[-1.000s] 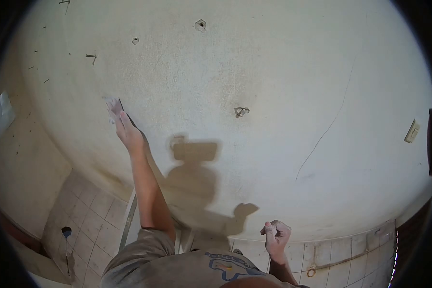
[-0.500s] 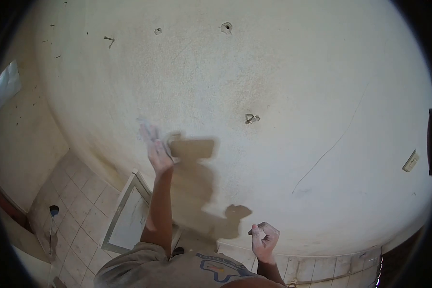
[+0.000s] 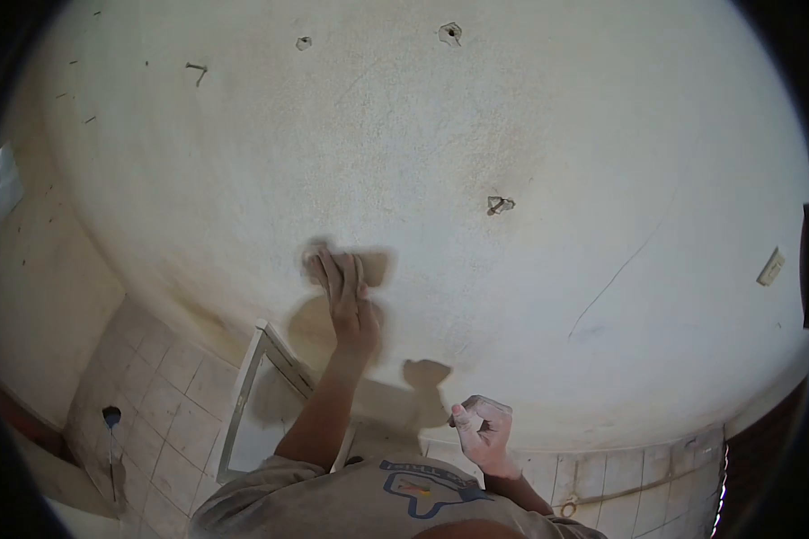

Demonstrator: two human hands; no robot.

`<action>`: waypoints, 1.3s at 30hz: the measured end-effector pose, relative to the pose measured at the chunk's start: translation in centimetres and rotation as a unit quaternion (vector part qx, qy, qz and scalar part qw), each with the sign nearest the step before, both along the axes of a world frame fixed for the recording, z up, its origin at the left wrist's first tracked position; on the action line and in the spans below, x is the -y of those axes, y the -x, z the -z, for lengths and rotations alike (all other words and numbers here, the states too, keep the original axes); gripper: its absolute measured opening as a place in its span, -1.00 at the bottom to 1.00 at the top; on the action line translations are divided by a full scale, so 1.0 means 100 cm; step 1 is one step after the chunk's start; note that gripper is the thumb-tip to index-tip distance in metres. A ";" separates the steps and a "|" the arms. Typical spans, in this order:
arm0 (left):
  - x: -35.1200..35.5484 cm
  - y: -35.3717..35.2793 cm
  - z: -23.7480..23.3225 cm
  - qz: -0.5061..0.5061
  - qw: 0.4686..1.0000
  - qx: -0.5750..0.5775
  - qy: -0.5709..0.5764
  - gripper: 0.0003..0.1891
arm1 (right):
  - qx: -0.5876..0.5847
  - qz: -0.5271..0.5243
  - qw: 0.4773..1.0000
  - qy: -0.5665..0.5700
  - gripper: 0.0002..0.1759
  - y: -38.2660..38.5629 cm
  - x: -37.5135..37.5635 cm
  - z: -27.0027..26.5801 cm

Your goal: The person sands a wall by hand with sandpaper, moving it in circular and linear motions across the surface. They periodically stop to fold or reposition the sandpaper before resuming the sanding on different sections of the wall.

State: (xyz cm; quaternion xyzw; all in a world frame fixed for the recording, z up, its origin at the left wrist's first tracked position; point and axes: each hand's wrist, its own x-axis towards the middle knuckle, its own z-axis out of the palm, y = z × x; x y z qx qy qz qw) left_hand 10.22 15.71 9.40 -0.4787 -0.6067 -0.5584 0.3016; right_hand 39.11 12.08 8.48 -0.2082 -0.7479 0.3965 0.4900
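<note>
The left hand [image 3: 342, 292] lies extended over the pale wall [image 3: 602, 180], fingers close together; whether it clamps anything, I cannot tell. The dusty right hand [image 3: 484, 433] curls near the lower wall, its contents unclear. A chipped hollow [image 3: 501, 206] sits above, rightward.

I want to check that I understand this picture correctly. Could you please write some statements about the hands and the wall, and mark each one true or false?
1. The left hand reaches to the wall. True.
2. The right hand has curled fingers. True.
3. The left hand is lower in the picture than the right hand. False: it is higher.
4. A crack shows on the wall, left of the wall switch. True.
5. The pale frame is on the picture's right side. False: the pale frame is on the left side.
</note>
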 end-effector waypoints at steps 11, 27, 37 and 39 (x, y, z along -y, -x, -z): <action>0.016 0.132 -0.056 -0.062 0.993 0.018 -0.102 -0.42 | 0.025 0.044 0.999 0.013 -0.65 0.033 0.026 0.009; -0.002 0.091 -0.131 0.066 0.988 -0.022 -0.138 -0.46 | 0.009 0.079 0.997 0.010 -0.77 0.082 0.067 0.003; -0.021 0.022 -0.214 0.008 0.977 -0.204 -0.060 -0.44 | 0.013 0.027 0.999 0.020 -0.61 0.084 0.066 0.008; -0.018 0.011 -0.205 0.056 0.970 -0.237 -0.005 -0.44 | -0.001 0.032 0.999 0.016 -0.59 0.085 0.067 0.001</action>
